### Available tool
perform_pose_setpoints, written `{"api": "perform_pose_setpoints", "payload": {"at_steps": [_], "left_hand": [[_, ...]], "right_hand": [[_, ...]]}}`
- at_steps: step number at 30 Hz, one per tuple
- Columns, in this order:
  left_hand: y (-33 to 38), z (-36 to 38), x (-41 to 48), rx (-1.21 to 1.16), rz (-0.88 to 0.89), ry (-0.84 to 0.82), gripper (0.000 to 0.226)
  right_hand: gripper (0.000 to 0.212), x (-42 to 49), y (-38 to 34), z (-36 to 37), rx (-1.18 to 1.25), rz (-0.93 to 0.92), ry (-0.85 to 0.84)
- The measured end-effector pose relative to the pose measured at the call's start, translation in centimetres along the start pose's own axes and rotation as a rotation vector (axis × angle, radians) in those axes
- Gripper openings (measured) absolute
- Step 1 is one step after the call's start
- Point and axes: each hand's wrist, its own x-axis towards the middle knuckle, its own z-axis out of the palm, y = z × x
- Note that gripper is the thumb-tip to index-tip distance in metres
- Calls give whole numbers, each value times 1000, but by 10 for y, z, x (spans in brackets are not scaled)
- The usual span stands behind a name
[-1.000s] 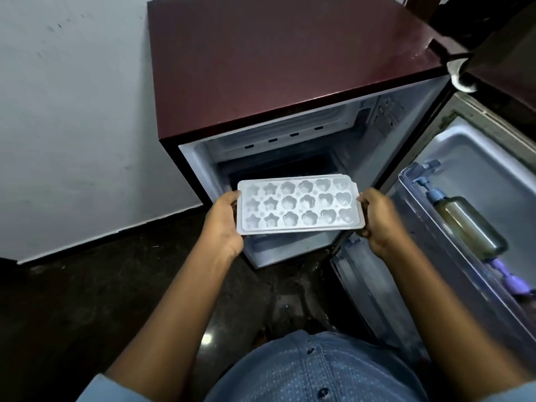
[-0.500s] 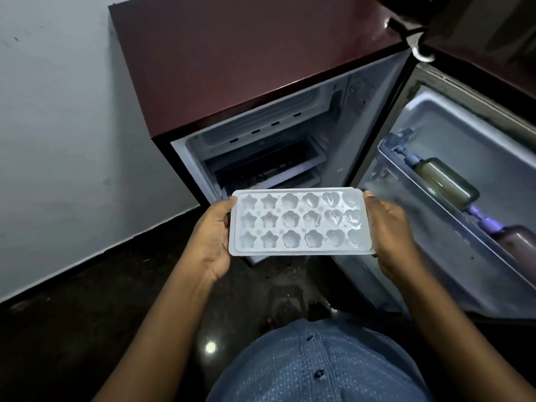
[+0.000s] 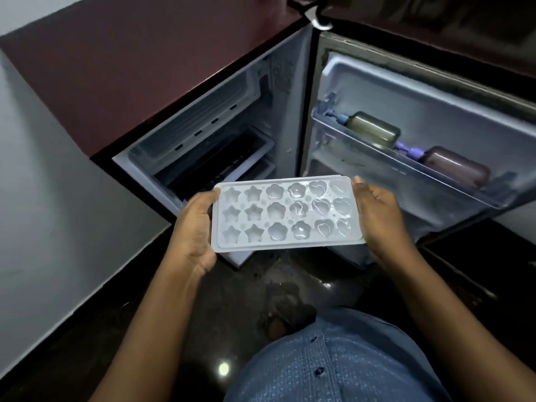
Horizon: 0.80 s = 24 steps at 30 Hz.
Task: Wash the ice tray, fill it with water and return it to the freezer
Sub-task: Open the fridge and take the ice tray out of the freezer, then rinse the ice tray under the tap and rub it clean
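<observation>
A white ice tray (image 3: 285, 213) with star, flower and heart moulds is held level in front of the open maroon fridge (image 3: 162, 71). My left hand (image 3: 194, 230) grips its left short edge, thumb on the rim. My right hand (image 3: 380, 216) grips its right short edge. The tray is outside the fridge, below and in front of the freezer compartment (image 3: 208, 146), whose dark opening lies just beyond the tray's far edge. Several moulds glisten as if wet.
The fridge door (image 3: 420, 117) stands open to the right; its shelf (image 3: 406, 161) holds a yellowish bottle (image 3: 371, 130) and a purplish bottle (image 3: 455, 168). A white wall (image 3: 58, 213) runs along the left. The floor (image 3: 261, 285) is dark and glossy.
The tray has moved back out and away from the freezer opening, toward me, still held at both ends. The view has shifted, so the fridge sits further up and left.
</observation>
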Motion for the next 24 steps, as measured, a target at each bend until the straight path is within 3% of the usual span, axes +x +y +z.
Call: {"api": "perform_pose_setpoints", "payload": {"at_steps": [11, 14, 24], "left_hand": [[1, 72, -15, 93, 3, -160, 45], [-11, 102, -22, 143, -15, -236, 35], [-75, 200, -68, 293, -77, -414, 32]], "right_hand": [[42, -33, -6, -72, 33, -15, 202], [42, -44, -2, -106, 46, -21, 267], [47, -104, 10, -226, 111, 3, 483]]}}
